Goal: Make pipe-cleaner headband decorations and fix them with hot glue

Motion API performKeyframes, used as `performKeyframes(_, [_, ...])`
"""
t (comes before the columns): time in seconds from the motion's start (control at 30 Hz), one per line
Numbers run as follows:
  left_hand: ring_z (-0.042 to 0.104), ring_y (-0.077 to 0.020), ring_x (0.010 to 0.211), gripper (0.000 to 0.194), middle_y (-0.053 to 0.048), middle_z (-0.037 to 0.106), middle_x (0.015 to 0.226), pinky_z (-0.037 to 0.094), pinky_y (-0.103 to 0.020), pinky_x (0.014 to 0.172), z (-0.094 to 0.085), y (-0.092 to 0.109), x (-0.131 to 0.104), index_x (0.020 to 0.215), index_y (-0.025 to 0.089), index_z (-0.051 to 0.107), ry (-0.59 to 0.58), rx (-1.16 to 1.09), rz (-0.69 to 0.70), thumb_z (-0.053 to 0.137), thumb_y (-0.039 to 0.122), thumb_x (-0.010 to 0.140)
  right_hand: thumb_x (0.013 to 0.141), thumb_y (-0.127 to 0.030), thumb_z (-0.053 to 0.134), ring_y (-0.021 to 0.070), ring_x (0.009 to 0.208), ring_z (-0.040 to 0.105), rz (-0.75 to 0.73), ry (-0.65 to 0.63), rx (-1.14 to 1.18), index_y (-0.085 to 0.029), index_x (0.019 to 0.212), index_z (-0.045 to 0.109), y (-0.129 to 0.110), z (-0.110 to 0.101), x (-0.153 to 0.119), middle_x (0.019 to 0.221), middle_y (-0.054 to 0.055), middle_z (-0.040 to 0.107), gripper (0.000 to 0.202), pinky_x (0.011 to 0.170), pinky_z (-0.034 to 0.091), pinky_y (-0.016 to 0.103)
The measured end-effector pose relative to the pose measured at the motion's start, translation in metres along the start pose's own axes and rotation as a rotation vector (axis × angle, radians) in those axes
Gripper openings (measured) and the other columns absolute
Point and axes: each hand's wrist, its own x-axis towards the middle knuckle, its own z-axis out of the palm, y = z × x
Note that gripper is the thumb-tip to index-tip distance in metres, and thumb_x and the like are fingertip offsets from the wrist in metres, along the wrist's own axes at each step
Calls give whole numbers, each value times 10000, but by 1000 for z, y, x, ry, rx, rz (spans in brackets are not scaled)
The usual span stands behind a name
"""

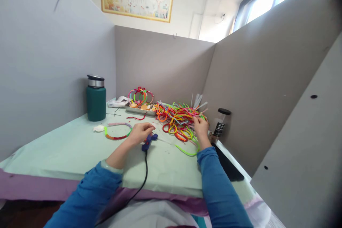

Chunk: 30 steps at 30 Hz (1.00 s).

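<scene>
My left hand (140, 133) hovers over the table with thumb and fingers pinched together; whatever is between them is too small to make out. Just beside and below it lies a small purple glue gun (146, 145) with a black cord. Left of that hand rests a curved headband (117, 138) wrapped in pink, green, orange and red, with a white oval piece (98, 128) near its end. At the right side of a tangled heap of colourful pipe cleaners (176, 115), my right hand (201, 127) has its fingers closed on a pipe cleaner, mostly hidden by the fingers.
Finished-looking colourful hoops (140, 96) stand in a metal tray (141, 110) at the back. A green bottle (96, 99) is on the left, a clear black-lidded bottle (221, 123) on the right. A black flat device (227, 164) lies near the right edge. Grey partitions (165, 64) enclose the table.
</scene>
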Motion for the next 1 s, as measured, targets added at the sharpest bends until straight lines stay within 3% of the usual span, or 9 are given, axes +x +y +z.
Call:
performKeyframes(0.23, [351, -62, 371, 399, -25, 656, 709, 293, -221, 398, -11, -2, 3, 1013, 120, 643, 380, -242, -164, 510, 368, 730, 804, -293, 515, 248, 852, 599, -23, -1, -426, -99, 1005, 704, -2, -2, -4, 970, 185, 677, 337, 706, 396, 306])
performKeyframes(0.3, [351, -60, 376, 401, -38, 674, 744, 295, -220, 402, -12, -4, 3, 1017, 123, 643, 404, -237, -164, 508, 367, 730, 821, -322, 520, 214, 822, 602, -74, -119, -445, -145, 910, 723, -10, -2, -9, 913, 133, 691, 284, 684, 391, 274])
performKeyframes(0.4, [356, -64, 390, 385, -39, 686, 750, 296, -216, 410, -11, -6, 4, 1003, 136, 657, 419, -184, -134, 499, 366, 738, 773, -432, 599, 158, 641, 575, -80, -550, -456, -182, 736, 722, -19, 0, -18, 716, 49, 683, 282, 561, 343, 243])
performKeyframes(0.47, [358, -66, 397, 376, -34, 683, 735, 298, -216, 417, -11, -7, 4, 995, 138, 665, 414, -157, -123, 489, 354, 742, 689, -384, 688, 137, 574, 545, -74, -783, -496, -178, 666, 712, -21, 1, -23, 641, 23, 660, 209, 515, 304, 236])
performKeyframes(0.53, [361, -68, 400, 371, -27, 679, 723, 299, -215, 421, -11, -7, 4, 992, 141, 669, 405, -134, -121, 479, 343, 746, 647, -274, 709, 123, 550, 527, -81, -849, -511, -174, 631, 703, -19, 2, -24, 614, 11, 645, 101, 499, 284, 233])
performKeyframes(0.63, [373, -71, 403, 368, -19, 675, 716, 303, -216, 428, -11, -8, 5, 993, 145, 672, 392, -94, -110, 466, 325, 748, 646, -216, 680, 113, 521, 496, -69, -739, -454, -165, 588, 675, -13, -1, -18, 569, 7, 615, 78, 488, 270, 236])
performKeyframes(0.8, [375, -68, 399, 372, -21, 673, 713, 302, -214, 422, -10, -5, 5, 1002, 135, 666, 379, -84, -108, 456, 315, 754, 652, -360, 687, 105, 453, 430, 130, -533, 32, -164, 597, 609, -15, -9, -12, 473, -23, 509, 218, 452, 271, 236])
performKeyframes(0.9, [377, -62, 403, 371, -26, 670, 708, 305, -205, 413, -7, 0, 3, 1006, 124, 656, 311, -140, -101, 499, 334, 743, 615, -418, 740, 103, 468, 480, 262, -656, 578, -176, 731, 589, -35, -5, -23, 532, -35, 535, 308, 453, 346, 223])
performKeyframes(1.0, [410, -59, 418, 354, -46, 678, 735, 329, -196, 409, -2, 6, -1, 931, 115, 662, 112, -184, -94, 572, 381, 716, 578, -374, 794, 117, 550, 571, 299, -772, 795, -176, 753, 568, -62, 7, -38, 626, -6, 612, 348, 518, 436, 232])
